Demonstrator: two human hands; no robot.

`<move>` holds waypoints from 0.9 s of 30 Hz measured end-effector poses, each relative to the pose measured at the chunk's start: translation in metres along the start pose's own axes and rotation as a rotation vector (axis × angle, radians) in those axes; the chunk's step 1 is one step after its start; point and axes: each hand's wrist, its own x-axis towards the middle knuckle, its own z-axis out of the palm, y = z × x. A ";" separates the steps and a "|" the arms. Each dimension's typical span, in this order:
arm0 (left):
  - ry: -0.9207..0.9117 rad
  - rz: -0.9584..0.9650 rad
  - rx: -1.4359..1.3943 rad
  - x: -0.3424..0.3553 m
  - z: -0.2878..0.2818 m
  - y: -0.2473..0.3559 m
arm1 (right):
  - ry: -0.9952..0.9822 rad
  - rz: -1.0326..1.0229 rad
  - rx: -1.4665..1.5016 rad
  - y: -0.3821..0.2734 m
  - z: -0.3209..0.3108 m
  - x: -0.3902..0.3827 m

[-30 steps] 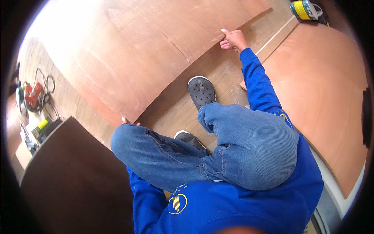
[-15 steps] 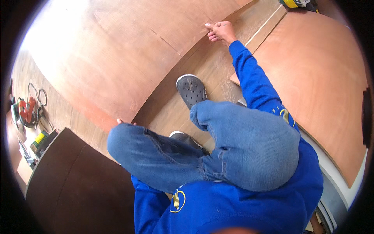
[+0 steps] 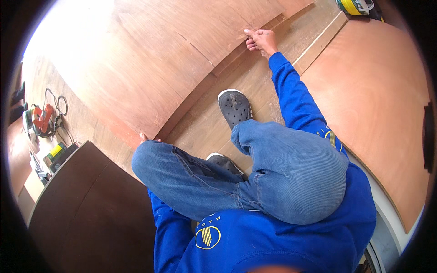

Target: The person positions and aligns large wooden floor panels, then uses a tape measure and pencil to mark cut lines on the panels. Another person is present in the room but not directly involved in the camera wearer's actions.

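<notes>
Top plywood sheet (image 3: 150, 63) laid flat on stack, near edge gripped at both ends; not yet lifted or shifted, by look of it.

R hand (image 3: 260, 40): index extended, other fingers curled, at sheet's far corner.

L hand (image 3: 146, 138): mostly hidden behind knee, grip can't be told.

Plywood: thin, reddish-brown, smooth veneer, straight-cut edges. Floor (image 3: 268, 86): pale wood planks, dusty.

Bare floor (image 3: 214, 123) beside plywood sheet (image 3: 150, 59)

Both hands, right (image 3: 260, 40) and left (image 3: 144, 137), touch the plywood sheet (image 3: 159, 59) edge.
</notes>
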 end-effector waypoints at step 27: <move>0.021 0.007 0.043 0.010 -0.019 -0.029 | -0.194 0.145 -0.245 -0.011 -0.041 -0.002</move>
